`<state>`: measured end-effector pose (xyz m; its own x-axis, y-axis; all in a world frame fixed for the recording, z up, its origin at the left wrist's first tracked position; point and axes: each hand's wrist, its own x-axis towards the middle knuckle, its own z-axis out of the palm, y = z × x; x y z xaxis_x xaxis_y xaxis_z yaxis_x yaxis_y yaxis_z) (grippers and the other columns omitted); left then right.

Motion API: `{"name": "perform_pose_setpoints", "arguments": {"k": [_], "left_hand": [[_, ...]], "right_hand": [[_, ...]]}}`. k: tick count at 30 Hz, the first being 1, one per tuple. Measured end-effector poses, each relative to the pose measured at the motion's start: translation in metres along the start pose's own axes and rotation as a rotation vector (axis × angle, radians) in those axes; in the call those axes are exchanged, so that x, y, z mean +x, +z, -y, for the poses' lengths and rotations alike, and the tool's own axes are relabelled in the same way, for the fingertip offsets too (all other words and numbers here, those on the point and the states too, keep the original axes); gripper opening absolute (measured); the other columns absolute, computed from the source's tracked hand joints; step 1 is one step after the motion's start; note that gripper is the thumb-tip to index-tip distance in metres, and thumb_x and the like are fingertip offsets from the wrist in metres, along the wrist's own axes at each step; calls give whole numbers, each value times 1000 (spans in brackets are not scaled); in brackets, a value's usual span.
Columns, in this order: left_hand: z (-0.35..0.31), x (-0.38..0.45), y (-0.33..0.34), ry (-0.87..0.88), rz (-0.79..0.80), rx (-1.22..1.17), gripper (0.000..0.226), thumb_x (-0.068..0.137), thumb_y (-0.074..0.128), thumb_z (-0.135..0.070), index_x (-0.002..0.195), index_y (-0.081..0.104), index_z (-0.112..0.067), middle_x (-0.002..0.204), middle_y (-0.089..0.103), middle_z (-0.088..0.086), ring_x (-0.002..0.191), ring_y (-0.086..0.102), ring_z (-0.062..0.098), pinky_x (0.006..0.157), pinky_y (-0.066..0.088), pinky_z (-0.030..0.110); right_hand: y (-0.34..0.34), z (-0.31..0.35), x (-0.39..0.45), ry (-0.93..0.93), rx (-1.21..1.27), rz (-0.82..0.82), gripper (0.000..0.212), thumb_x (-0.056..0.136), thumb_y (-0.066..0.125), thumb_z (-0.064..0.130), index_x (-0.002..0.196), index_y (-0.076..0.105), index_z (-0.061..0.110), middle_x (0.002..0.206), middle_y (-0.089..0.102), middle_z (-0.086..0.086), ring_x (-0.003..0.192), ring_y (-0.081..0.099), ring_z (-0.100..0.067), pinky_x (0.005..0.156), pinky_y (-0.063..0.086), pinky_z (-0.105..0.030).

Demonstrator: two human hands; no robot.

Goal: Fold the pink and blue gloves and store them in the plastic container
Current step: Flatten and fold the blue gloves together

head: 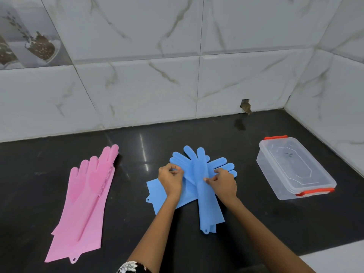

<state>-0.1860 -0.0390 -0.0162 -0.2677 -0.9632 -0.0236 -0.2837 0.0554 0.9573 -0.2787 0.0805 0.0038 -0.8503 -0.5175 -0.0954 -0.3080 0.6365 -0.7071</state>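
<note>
The fingers of the left hand [169, 179] and right hand [224, 181] are curled, each pinching the crossed pair of blue ribbed silicone gloves [197, 174] at palm level. The upper glove's long axis runs from its far fingertips toward the person. The pair of pink silicone gloves [86, 198] lies well left; the lidded clear plastic container with orange clips [295, 168] stands nearer the right hand.

Matt rubbery blue gloves [197, 174], clear plastic container [295, 170], glossy black counter [137, 146]
</note>
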Motion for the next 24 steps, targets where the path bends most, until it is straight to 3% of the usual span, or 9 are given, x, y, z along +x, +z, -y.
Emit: {"name": "perform_pose_setpoints", "arguments": {"k": [2, 5, 8, 11, 16, 19, 21, 24], "left_hand": [[-1, 3, 1, 18, 17, -11, 12, 73, 65, 7, 73, 62, -4, 96, 62, 20, 64, 56, 8, 58, 42, 1], [1, 6, 0, 42, 34, -3, 13, 72, 66, 8, 75, 61, -4, 96, 61, 21, 64, 55, 6, 58, 42, 1], [3, 7, -2, 48, 36, 18, 13, 71, 66, 7, 74, 60, -5, 96, 61, 20, 65, 55, 7, 59, 42, 1], [0, 10, -9, 41, 30, 12, 13, 71, 68, 5, 71, 60, -4, 91, 63, 18, 65, 56, 11, 57, 44, 4], [-7, 30, -44, 8, 10, -35, 17, 72, 66, 4, 63, 60, -9, 67, 62, 4, 59, 56, 12, 52, 44, 15], [-7, 51, -71, -31, 20, 3, 18, 69, 67, 5, 62, 61, -10, 68, 64, 2, 60, 56, 10, 57, 43, 20], [-4, 59, -83, -29, 17, 43, 18, 70, 66, 8, 66, 62, -9, 71, 63, 2, 63, 57, 11, 58, 44, 19], [6, 51, -89, -54, -3, 88, 11, 76, 68, 4, 80, 62, -3, 83, 64, 9, 76, 59, 19, 72, 51, 31]], "right_hand": [[-3, 0, 6, 38, -21, 37, 25, 79, 71, 17, 73, 60, -5, 60, 52, -8, 55, 49, -17, 56, 47, -32], [-1, 0, 7, 46, -86, 46, 43, 82, 68, 21, 52, 39, 9, 52, 40, -1, 50, 38, -14, 47, 31, -26], [1, 2, 7, 49, -94, 61, 36, 86, 64, 17, 57, 42, 10, 63, 51, -6, 59, 48, -16, 53, 38, -28], [-6, 3, 7, 42, -94, 56, 25, 87, 53, 11, 65, 43, 8, 68, 50, -8, 61, 45, -17, 53, 36, -28], [-26, 5, 11, 26, -142, 107, 27, 83, 50, 12, 57, 39, 13, 58, 41, 2, 53, 35, -13, 49, 28, -25], [-16, 9, 3, -7, -24, 190, 17, 83, 63, 20, 72, 62, 7, 66, 58, 1, 64, 54, -13, 59, 42, -28], [-4, 10, -7, -66, -43, 176, 16, 83, 67, 26, 80, 64, 10, 74, 64, 1, 71, 60, -13, 62, 47, -27], [6, 5, -16, -112, -185, 187, 25, 85, 64, 41, 83, 63, 16, 76, 61, 6, 71, 59, -10, 55, 41, -20]]}}
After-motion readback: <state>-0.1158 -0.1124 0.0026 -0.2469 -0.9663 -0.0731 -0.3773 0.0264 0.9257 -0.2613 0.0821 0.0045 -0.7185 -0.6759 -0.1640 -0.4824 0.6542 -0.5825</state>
